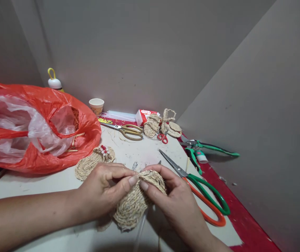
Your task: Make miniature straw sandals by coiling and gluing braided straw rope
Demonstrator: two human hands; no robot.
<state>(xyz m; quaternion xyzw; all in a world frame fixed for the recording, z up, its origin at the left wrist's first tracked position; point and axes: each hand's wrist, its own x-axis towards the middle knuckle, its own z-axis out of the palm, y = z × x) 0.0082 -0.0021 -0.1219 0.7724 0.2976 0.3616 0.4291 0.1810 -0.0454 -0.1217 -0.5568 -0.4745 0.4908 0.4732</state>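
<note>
A woven straw piece [133,208], shaped like a small slipper with a raised band at its far end, is held between both hands near the table's front. My left hand [104,190] pinches the band's left edge with thumb and fingertips. On the other side my right hand [173,197] grips the band, thumb on top and fingers behind it. A finished-looking straw sole [87,167] with red and white beads [104,150] lies just beyond my left hand. Part of another pale piece shows under the left wrist.
A red plastic bag [42,161] fills the left. Scissors with green and orange handles [205,199] lie right of my right hand. Farther back are gold-handled scissors [130,132], a paper cup [96,106], a tissue pack [143,117], straw pieces [151,125] and green-handled pliers [215,148].
</note>
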